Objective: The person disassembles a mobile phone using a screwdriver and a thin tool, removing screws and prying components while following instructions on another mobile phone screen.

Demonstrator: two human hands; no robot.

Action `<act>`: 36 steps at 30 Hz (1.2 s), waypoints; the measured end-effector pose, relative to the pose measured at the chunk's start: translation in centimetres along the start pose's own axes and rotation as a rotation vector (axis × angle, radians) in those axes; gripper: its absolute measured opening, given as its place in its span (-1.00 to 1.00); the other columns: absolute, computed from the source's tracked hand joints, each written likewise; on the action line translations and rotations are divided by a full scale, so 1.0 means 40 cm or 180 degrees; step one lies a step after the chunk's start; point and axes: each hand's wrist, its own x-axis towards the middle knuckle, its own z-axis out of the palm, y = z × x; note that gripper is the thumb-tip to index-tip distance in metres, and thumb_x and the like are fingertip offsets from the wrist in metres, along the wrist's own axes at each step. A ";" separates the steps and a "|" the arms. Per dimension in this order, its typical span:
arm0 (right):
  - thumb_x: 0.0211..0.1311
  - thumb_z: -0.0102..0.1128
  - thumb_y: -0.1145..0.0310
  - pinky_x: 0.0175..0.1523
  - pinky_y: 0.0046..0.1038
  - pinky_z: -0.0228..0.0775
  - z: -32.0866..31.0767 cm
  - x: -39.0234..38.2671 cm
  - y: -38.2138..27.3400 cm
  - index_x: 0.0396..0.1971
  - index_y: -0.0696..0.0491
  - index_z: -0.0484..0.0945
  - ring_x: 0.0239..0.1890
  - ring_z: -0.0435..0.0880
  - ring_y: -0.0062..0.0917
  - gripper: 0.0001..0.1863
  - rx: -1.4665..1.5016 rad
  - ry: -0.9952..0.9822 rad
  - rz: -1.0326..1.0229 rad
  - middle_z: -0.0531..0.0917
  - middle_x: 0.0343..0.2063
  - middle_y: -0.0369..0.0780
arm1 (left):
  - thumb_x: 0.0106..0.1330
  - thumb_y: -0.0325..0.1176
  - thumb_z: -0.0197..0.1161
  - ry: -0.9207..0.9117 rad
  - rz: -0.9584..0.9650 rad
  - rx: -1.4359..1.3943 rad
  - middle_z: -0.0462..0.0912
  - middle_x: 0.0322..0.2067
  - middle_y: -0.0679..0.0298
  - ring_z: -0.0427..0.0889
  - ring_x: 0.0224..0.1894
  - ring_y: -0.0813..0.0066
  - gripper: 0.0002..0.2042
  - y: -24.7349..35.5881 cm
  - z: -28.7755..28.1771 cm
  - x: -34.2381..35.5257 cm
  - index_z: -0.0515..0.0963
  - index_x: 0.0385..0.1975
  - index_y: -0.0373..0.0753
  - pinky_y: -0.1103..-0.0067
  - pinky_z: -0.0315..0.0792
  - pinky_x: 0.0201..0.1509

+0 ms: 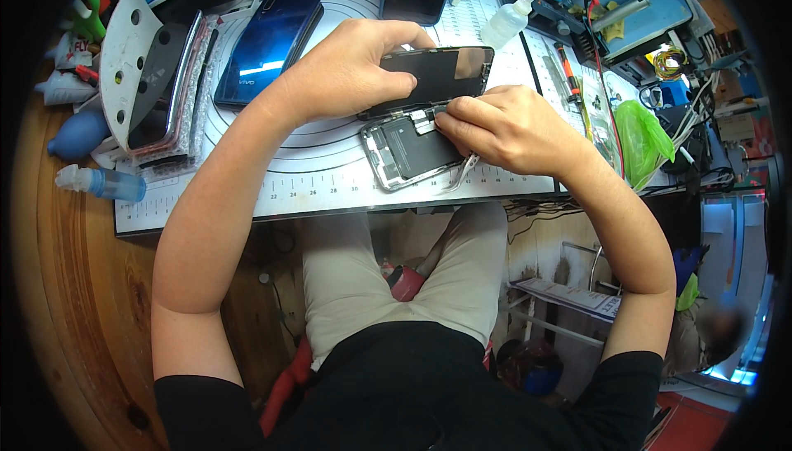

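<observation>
Left hand (346, 72) grips the lifted screen (433, 76); right hand (503, 125) pinches at its hinge edge over the opened phone (408, 150) on the worktop mat (330, 166). A clear bottle (103, 183) holds bluish liquid

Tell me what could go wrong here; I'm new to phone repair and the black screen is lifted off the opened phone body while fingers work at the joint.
1. The left hand holds the black glass screen panel tilted up over the opened phone body; lifting it further might strain whatever joins them.
2. The right hand presses at that joint; a slip could damage the exposed internals.
3. The body lies near the front edge of the white gridded work mat and could slide off.
</observation>
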 end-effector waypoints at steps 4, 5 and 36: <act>0.03 0.25 0.35 -0.39 -0.38 0.55 -0.005 0.002 0.001 -0.26 0.17 0.63 -0.48 0.65 -0.44 -0.72 -0.0014 -0.0092 -0.0051 0.55 -0.35 -0.23 | 0.25 -0.51 0.25 0.0010 0.0008 -0.0006 0.71 -0.35 0.30 0.60 -0.29 0.72 -0.67 -0.002 0.001 0.000 0.58 0.03 -0.37 0.66 0.49 -0.15; 0.03 0.25 0.35 -0.38 -0.38 0.55 -0.006 0.003 0.001 -0.27 0.17 0.63 -0.47 0.66 -0.44 -0.73 -0.0015 -0.0083 -0.0060 0.54 -0.35 -0.23 | 0.25 -0.52 0.25 0.0010 0.0014 0.0009 0.71 -0.35 0.30 0.60 -0.29 0.72 -0.67 -0.002 0.001 0.000 0.58 0.03 -0.37 0.66 0.49 -0.15; -0.01 0.31 0.35 -0.41 -0.41 0.52 -0.021 0.014 0.004 -0.20 0.21 0.63 -0.51 0.62 -0.45 -0.65 -0.0142 0.0018 -0.0276 0.58 -0.31 -0.21 | 0.23 -0.51 0.27 0.0048 0.0116 0.0079 0.71 -0.33 0.25 0.61 -0.26 0.68 -0.69 -0.005 -0.001 0.002 0.59 -0.01 -0.37 0.63 0.50 -0.11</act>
